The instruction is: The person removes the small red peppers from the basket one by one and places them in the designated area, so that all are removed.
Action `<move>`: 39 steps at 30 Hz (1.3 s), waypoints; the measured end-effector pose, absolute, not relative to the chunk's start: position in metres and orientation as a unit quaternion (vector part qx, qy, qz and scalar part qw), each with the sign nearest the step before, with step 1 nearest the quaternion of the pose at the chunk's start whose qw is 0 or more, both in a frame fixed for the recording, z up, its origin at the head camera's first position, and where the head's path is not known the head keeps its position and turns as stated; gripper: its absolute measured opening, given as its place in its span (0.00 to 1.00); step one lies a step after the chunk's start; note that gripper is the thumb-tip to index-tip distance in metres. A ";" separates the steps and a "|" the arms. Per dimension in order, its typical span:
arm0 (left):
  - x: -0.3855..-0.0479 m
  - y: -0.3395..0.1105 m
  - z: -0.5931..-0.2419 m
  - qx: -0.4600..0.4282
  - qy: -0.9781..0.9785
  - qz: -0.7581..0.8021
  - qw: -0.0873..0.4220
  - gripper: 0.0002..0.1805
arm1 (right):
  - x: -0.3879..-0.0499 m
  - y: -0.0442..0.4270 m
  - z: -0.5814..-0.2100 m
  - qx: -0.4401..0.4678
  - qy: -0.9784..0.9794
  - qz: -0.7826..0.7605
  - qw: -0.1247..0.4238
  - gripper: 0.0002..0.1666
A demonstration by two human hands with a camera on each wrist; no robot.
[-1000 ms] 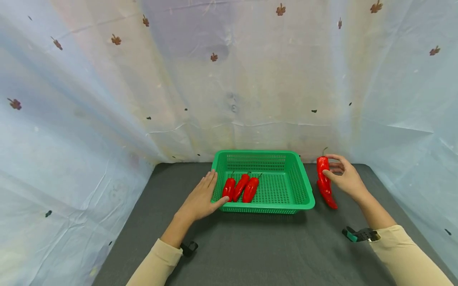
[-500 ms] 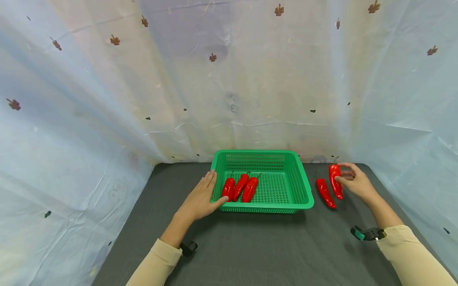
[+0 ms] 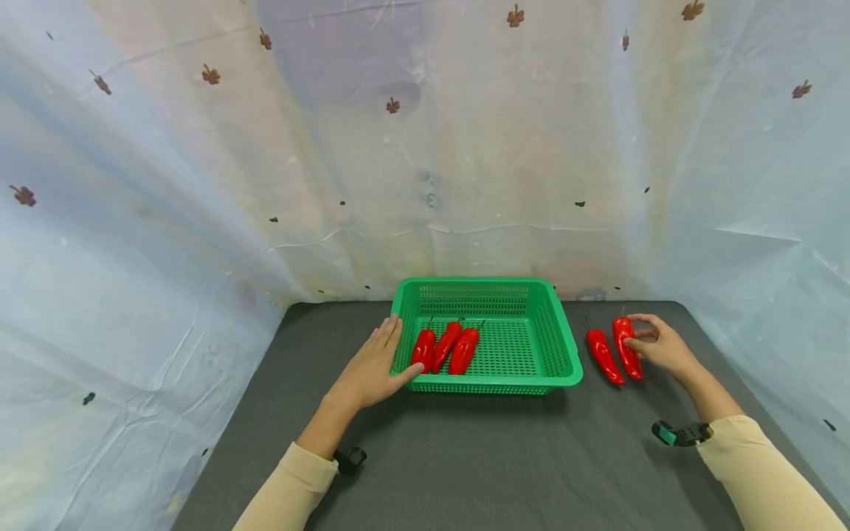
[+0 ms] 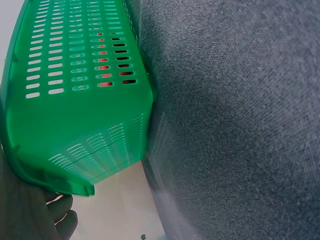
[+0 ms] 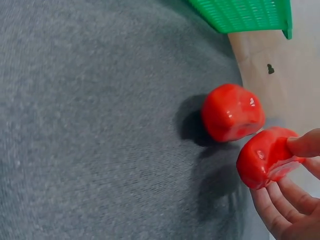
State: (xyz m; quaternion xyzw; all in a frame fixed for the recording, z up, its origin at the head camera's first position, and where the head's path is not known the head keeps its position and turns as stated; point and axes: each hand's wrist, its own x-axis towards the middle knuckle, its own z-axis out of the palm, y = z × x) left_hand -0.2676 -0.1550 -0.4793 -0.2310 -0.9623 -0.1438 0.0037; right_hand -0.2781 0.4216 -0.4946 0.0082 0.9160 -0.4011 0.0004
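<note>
At the right of the head view, my right hand (image 3: 666,349) pinches a red chili pepper (image 3: 625,346) between thumb and fingers. In the right wrist view the held pepper (image 5: 265,159) is seen end-on, and whether it touches the cloth is hard to tell. Just left of it a second red chili pepper (image 3: 603,358) lies on the dark cloth. My left hand (image 3: 372,371) rests with straight fingers on the left rim of a green plastic basket (image 3: 498,382). Inside, at the basket's left side, are three red peppers (image 3: 447,346) lying side by side.
A dark grey cloth (image 3: 458,457) covers the table. Pale plastic sheeting (image 3: 425,162) hangs behind and at both sides. In the left wrist view, the basket's slotted wall (image 4: 75,107) stands close to the camera.
My right hand has carried its pepper rightward, off from over the other pepper, then lowered it alongside. That other pepper now shows fully. My left hand and the basket have stayed put.
</note>
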 end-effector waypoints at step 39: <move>-0.264 -0.154 -0.477 -0.224 -0.961 -0.160 -0.003 0.60 | -0.285 0.427 -0.505 0.018 0.931 -0.360 0.053 0.35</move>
